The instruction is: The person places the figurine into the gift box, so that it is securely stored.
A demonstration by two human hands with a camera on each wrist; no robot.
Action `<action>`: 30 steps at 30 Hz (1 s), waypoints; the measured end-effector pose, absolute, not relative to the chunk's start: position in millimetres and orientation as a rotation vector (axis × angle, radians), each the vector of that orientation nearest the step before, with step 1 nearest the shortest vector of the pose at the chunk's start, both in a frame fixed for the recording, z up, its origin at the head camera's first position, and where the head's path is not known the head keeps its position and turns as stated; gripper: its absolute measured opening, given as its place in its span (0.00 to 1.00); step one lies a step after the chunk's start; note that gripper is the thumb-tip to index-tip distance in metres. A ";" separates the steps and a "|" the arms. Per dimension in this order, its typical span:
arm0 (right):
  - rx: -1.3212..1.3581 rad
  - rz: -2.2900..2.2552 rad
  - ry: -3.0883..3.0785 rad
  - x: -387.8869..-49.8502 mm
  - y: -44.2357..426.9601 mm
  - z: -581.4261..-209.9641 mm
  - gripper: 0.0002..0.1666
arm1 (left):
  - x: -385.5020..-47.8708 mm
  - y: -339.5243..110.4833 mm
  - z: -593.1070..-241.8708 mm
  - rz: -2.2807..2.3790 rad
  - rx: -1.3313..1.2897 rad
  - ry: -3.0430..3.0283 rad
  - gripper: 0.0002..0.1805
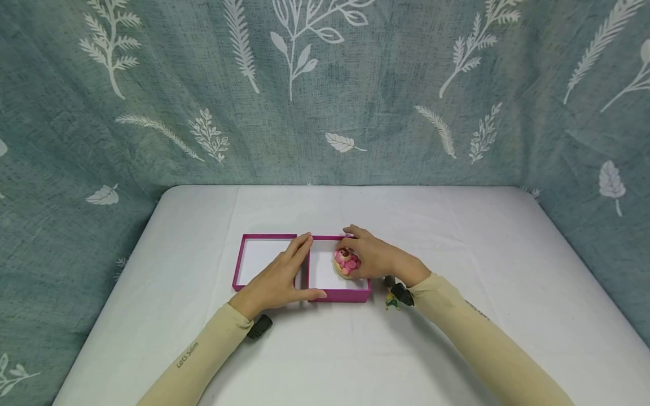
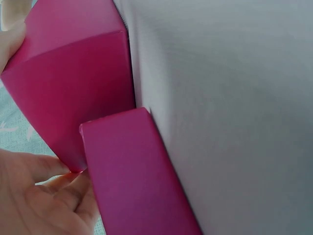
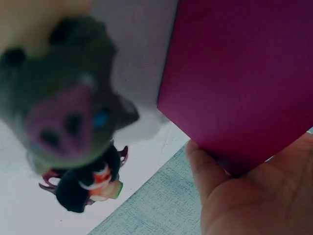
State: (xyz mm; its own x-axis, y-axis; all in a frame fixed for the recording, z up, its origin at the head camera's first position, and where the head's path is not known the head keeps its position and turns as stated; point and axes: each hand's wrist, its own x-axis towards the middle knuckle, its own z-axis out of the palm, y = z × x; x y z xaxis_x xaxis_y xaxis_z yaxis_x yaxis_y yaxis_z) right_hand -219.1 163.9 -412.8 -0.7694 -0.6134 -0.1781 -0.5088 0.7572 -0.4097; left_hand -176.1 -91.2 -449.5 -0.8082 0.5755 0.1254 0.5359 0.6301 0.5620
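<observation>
My left hand (image 1: 279, 279) grips the left side of an open magenta box (image 1: 339, 295), thumb at its front corner and fingers at the back. In the left wrist view its fingers bend round the box (image 2: 83, 73). My right hand (image 1: 377, 256) reaches over the box's right wall and pinches a pink bear figurine (image 1: 347, 260) on a pale yellow base. The bear is within the box's outline, above its white floor. Those fingertips are partly hidden. In the right wrist view the right hand (image 3: 264, 196) is at the box rim.
Left of the box lies its shallow magenta lid (image 1: 236, 270), white inside facing up. Below my right wrist stand two small figurines: a grey boar-headed one (image 3: 63, 117) and a black-haired one (image 3: 93, 181). A white cloth covers the table (image 1: 325, 355); a teal leaf-print curtain (image 1: 325, 124) hangs behind.
</observation>
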 end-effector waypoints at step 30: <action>-1.006 -0.158 2.813 -209.3 154.2 -401.5 0.34 | -176.4 -91.5 -449.9 0.921 0.937 2.777 0.63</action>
State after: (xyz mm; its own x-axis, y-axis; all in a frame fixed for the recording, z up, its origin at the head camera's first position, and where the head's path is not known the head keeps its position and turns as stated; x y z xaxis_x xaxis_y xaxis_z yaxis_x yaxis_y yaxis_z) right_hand -209.3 154.2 -401.5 -0.7640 -0.6366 -0.1053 -0.6208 0.7696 -0.1494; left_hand -176.4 -91.5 -449.9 -0.8117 0.5717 0.1195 0.5298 0.6347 0.5625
